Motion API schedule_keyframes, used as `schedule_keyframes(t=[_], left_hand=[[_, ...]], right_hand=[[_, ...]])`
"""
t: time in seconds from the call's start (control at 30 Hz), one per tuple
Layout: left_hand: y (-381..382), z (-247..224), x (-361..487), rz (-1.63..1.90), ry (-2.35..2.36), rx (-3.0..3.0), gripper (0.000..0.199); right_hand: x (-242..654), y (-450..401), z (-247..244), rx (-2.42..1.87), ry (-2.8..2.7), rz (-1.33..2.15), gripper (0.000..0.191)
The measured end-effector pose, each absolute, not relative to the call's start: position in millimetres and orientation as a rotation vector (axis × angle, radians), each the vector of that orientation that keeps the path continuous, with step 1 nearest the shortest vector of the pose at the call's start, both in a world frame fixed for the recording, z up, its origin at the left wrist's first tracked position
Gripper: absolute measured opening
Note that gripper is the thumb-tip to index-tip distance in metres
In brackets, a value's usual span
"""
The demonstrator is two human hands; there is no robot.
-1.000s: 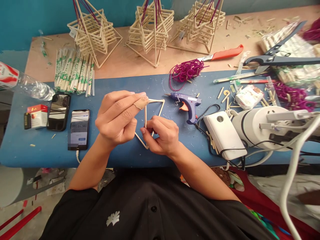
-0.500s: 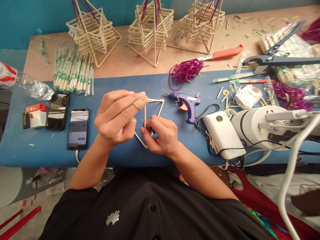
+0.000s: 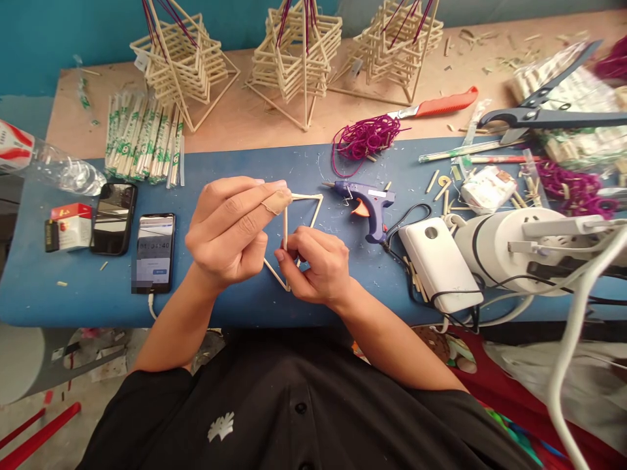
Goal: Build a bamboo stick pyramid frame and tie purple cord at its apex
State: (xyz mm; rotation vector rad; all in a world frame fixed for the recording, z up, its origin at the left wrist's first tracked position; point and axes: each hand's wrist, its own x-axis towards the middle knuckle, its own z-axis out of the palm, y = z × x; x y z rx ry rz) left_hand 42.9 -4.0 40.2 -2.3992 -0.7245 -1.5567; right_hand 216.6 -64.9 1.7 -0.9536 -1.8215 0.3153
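Both hands grip a small frame of pale wooden sticks (image 3: 318, 210) above the blue mat. My left hand (image 3: 235, 225), with a bandage on one finger, pinches its upper left corner. My right hand (image 3: 318, 264) is closed on the lower part of an upright stick, thumb pressed against it. One corner of the frame points down between the hands; its left side is partly hidden behind my fingers. Just right of my hands lies a blue hot glue gun (image 3: 369, 207) with an orange trigger, apart from them.
Three stacked stick lanterns (image 3: 186, 65) stand at the back. Wrapped chopsticks (image 3: 142, 137) and two phones (image 3: 113, 219) lie on the left. Purple cord (image 3: 365, 143), an orange-handled knife (image 3: 445, 102), cutters (image 3: 548, 117), a white power bank (image 3: 441, 264) and a power strip (image 3: 509, 248) occupy the right.
My hands and the stick frame hold nearly the same pose. The whole view has shifted very slightly.
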Motion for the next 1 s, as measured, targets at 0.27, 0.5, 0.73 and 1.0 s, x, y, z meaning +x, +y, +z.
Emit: schedule_keyframes(t=[0.27, 0.5, 0.73, 1.0], left_hand=[[-4.9, 40.5, 45.1, -1.583, -0.756, -2.395, 0.047], [-4.5, 32.6, 43.0, -1.593, -0.795, -2.403, 0.047], [-2.1, 33.5, 44.1, -1.634, -0.709, -2.387, 0.053], [-1.9, 28.0, 40.7, -1.511, -0.832, -2.373, 0.047]], right_hand=[[240.2, -72.7, 12.2, -1.247, -1.759, 0.257, 0.019], [304.1, -66.0, 8.1, -2.243, -1.528, 0.028, 0.038], [307.8, -52.9, 6.7, -2.509, -1.632, 0.175, 0.023], [325.2, -68.2, 23.7, -2.277, -1.331, 0.229, 0.030]])
